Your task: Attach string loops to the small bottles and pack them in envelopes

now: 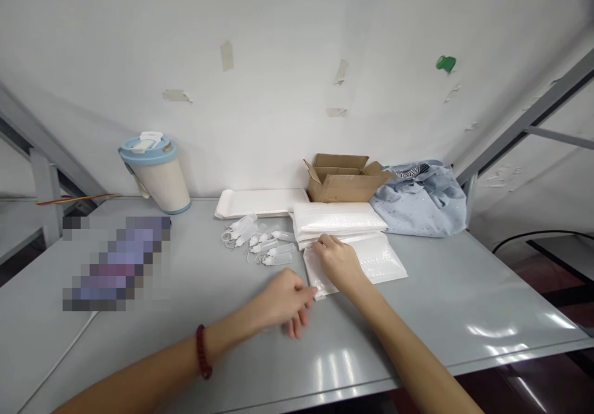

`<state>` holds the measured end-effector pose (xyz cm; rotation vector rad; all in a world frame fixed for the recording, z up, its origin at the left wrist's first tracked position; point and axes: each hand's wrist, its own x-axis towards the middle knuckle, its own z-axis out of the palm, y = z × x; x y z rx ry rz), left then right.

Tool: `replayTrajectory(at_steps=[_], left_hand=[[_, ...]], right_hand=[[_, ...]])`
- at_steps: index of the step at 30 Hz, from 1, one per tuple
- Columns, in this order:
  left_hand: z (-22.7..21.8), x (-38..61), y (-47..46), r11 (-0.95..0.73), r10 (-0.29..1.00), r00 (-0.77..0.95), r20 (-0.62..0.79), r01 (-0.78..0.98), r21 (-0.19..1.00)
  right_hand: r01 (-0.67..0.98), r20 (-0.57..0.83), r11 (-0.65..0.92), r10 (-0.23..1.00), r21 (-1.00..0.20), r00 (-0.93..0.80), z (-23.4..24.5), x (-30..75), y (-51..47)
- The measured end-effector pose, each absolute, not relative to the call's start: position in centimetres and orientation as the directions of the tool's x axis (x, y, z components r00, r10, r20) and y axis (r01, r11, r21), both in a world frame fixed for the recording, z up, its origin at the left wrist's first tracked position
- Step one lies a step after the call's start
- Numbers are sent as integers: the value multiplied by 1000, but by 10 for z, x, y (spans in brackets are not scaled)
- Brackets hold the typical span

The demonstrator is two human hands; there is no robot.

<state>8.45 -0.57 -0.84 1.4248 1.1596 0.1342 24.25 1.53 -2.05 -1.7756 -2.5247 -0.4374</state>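
Observation:
A white bubble mailer (378,259) lies flat on the grey table, its open or flap end toward the left. My right hand (338,260) is closed with curled fingers on the far left part of that mailer. My left hand (290,299), slightly blurred, pinches at the near left corner, its other fingers curled below. Just behind, more white bubble mailers (338,217) are stacked. Left of them lies a loose group of small clear plastic bottles (278,256) with white tips and thin loops.
At the back stand an open cardboard box (346,186), a light blue cloth bag (420,207) and a cream tumbler (162,182) with a blue lid. A flat white packet (264,202) lies by the wall. A pixelated object (118,262) with a cable is at left.

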Motion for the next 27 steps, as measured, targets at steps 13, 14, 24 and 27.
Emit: replayTrajectory(at_steps=[13, 14, 24, 27], left_hand=[[25, 24, 149, -471, 878, 468, 102, 804, 363], [22, 26, 152, -490, 867, 490, 92, 803, 338], [18, 19, 162, -514, 858, 496, 137, 819, 255], [25, 14, 163, -477, 871, 412, 269, 841, 254]], right_hand=[[920, 275, 337, 882, 202, -383, -22, 231, 12], [921, 290, 333, 878, 202, -381, -23, 232, 12], [928, 392, 340, 841, 154, -373, -29, 237, 15], [926, 426, 349, 822, 146, -378, -30, 236, 14]])
